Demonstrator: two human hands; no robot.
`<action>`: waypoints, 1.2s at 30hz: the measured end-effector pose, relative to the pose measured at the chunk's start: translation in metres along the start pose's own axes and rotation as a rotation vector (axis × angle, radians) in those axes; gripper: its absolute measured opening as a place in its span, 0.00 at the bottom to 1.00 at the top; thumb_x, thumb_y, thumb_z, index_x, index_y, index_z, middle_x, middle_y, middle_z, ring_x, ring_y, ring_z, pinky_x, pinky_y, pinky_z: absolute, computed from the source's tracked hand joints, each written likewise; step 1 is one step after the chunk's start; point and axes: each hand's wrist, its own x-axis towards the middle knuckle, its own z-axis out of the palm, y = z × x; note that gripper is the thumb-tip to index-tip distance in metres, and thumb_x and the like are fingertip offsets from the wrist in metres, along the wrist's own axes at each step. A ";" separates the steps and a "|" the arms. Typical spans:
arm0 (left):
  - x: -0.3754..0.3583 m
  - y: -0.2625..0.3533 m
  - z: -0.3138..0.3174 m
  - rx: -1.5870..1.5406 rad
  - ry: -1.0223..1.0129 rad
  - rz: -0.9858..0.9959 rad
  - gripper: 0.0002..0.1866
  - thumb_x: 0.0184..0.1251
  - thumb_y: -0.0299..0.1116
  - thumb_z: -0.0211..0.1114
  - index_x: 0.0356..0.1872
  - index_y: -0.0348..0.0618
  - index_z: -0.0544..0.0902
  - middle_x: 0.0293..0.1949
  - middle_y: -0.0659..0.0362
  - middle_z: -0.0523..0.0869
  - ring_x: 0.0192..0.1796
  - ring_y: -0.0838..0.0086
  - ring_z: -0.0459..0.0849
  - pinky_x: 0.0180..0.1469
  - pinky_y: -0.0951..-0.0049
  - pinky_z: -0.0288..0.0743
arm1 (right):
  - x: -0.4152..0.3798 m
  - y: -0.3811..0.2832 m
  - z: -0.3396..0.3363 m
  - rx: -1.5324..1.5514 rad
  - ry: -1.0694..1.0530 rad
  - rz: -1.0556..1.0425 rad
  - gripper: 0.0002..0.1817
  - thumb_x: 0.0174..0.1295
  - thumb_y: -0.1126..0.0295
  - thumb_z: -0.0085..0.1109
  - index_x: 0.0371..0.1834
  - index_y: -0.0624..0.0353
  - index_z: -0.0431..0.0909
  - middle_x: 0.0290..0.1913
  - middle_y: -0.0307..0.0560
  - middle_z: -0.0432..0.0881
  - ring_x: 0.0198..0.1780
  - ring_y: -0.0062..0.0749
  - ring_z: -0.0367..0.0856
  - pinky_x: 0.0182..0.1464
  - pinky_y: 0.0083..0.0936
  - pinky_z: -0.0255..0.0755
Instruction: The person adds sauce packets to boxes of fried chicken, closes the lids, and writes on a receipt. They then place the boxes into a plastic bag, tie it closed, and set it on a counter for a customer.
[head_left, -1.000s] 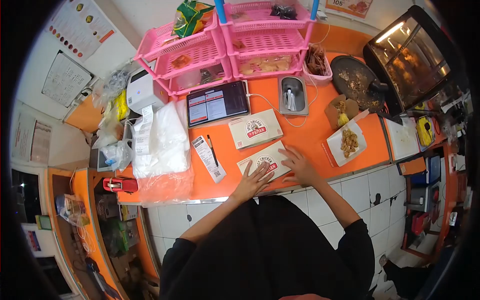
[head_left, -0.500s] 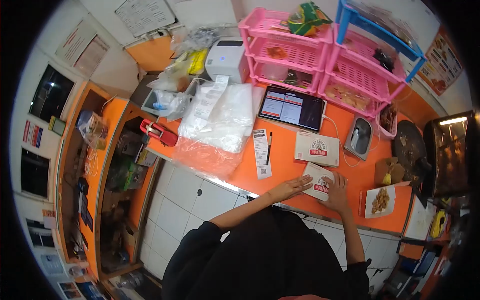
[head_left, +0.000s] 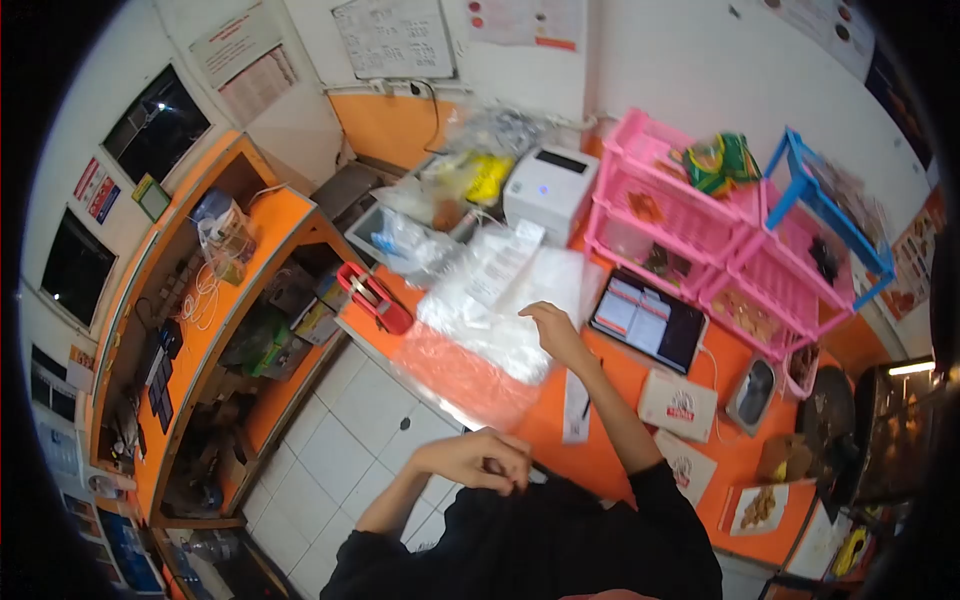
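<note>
My right hand reaches over the clear plastic bags, near the long receipt hanging from the white printer. Its fingers are slightly bent and apart, with nothing seen in them. Close to my body, in front of the counter edge, is my left hand, loosely curled with a gap between thumb and fingers and no object visible. Two printed food boxes stand on the orange counter: one box behind, another box partly hidden by my right sleeve. A receipt slip lies beside them, with a pen.
A tablet lies before the pink racks. Further right are a metal container, a paper tray of fried food and a dark pan. On the left sits a red object at the counter corner.
Both hands have left the nearer box. My right hand has moved left to above the plastic bags, and my left hand has drawn back toward my body. The view has turned left and up.
</note>
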 end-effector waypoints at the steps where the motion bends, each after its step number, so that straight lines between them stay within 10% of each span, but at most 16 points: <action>1: 0.001 -0.005 -0.003 -0.007 0.112 -0.002 0.04 0.56 0.24 0.57 0.31 0.37 0.79 0.36 0.56 0.76 0.38 0.71 0.76 0.38 0.77 0.71 | 0.015 0.039 0.022 -0.199 -0.088 0.018 0.07 0.49 0.73 0.56 0.29 0.64 0.76 0.29 0.55 0.76 0.33 0.43 0.76 0.36 0.31 0.69; 4: 0.005 -0.031 -0.019 0.025 -0.059 0.109 0.12 0.52 0.17 0.53 0.39 0.36 0.75 0.39 0.56 0.74 0.46 0.73 0.73 0.47 0.77 0.68 | 0.047 0.090 0.044 -0.586 -0.518 0.286 0.17 0.36 0.73 0.64 0.34 0.60 0.76 0.31 0.54 0.75 0.37 0.46 0.74 0.42 0.33 0.69; 11: -0.045 -0.110 -0.107 0.169 0.082 -0.093 0.15 0.53 0.19 0.46 0.42 0.36 0.73 0.42 0.49 0.75 0.48 0.64 0.74 0.50 0.68 0.65 | 0.033 0.085 0.053 -0.491 -0.392 0.328 0.06 0.38 0.70 0.61 0.21 0.57 0.80 0.24 0.45 0.74 0.36 0.42 0.70 0.38 0.35 0.67; 19: 0.035 -0.152 -0.169 0.395 0.542 0.296 0.13 0.61 0.25 0.44 0.47 0.34 0.68 0.45 0.45 0.72 0.48 0.55 0.72 0.49 0.64 0.65 | 0.087 -0.006 0.025 -0.637 -0.014 0.119 0.03 0.45 0.73 0.57 0.23 0.58 0.80 0.23 0.43 0.76 0.30 0.34 0.69 0.36 0.26 0.62; 21: 0.053 -0.151 -0.172 0.385 0.631 0.432 0.14 0.62 0.27 0.44 0.48 0.32 0.67 0.45 0.43 0.71 0.48 0.53 0.71 0.50 0.62 0.65 | 0.109 -0.033 0.014 -0.374 0.184 0.227 0.04 0.49 0.74 0.56 0.23 0.61 0.79 0.22 0.43 0.75 0.30 0.28 0.68 0.37 0.23 0.62; 26: 0.074 -0.150 -0.183 0.401 0.508 -0.176 0.18 0.63 0.28 0.43 0.52 0.26 0.60 0.50 0.40 0.66 0.52 0.47 0.66 0.56 0.60 0.60 | 0.155 -0.093 -0.015 0.005 0.292 0.400 0.08 0.61 0.69 0.49 0.30 0.62 0.73 0.19 0.33 0.67 0.18 0.14 0.65 0.21 0.12 0.59; 29: 0.091 -0.193 -0.176 0.360 0.902 0.121 0.23 0.65 0.32 0.46 0.58 0.31 0.57 0.50 0.45 0.69 0.51 0.55 0.71 0.54 0.64 0.64 | 0.181 -0.144 -0.052 0.412 0.168 0.485 0.10 0.63 0.65 0.45 0.38 0.60 0.71 0.21 0.34 0.70 0.21 0.13 0.66 0.22 0.12 0.61; 36: 0.072 -0.093 -0.198 -0.840 0.188 0.229 0.31 0.57 0.25 0.58 0.62 0.45 0.55 0.60 0.53 0.62 0.58 0.65 0.67 0.56 0.71 0.65 | 0.206 -0.139 -0.090 0.349 0.250 0.539 0.19 0.61 0.67 0.46 0.55 0.62 0.65 0.41 0.45 0.73 0.45 0.22 0.71 0.43 0.16 0.67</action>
